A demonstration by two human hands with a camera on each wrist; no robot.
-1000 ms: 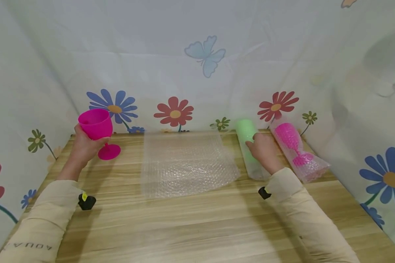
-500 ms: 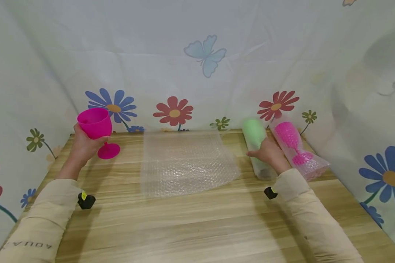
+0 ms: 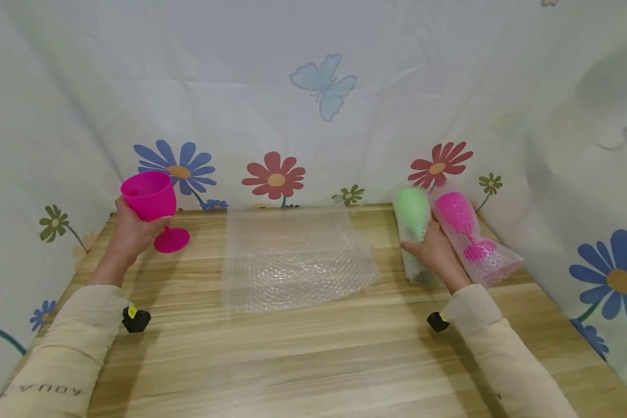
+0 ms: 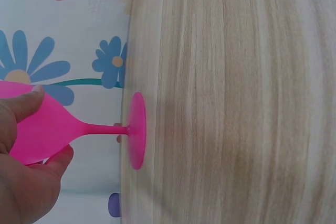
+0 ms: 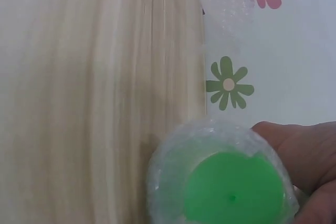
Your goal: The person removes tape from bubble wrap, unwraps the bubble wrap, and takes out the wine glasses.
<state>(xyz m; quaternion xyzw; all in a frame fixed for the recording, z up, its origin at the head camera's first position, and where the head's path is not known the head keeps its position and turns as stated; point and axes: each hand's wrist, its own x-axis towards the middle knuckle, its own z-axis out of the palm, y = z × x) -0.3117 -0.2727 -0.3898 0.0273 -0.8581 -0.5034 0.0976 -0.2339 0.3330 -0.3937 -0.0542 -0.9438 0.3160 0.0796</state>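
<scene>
Head: flowered backdrop (image 3: 224, 104), wood-grained desk (image 3: 282, 360); left grip (image 3: 130, 232) holding a pink goblet (image 3: 148, 198) near the far left corner, right grip (image 3: 433, 249) a green goblet (image 3: 411, 209) near the far edge. Left wrist: smooth round foot (image 4: 138, 148). Right wrist: crinkled bubble wrap (image 5: 164, 182).

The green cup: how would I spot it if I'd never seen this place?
On the wooden table, find the flat bubble wrap. Right of it, toward the far edge, the person's right hand holds the green cup, itself wrapped. Its neighbour, a wrapped pink cup, is farther right; only this cup is green.
</scene>
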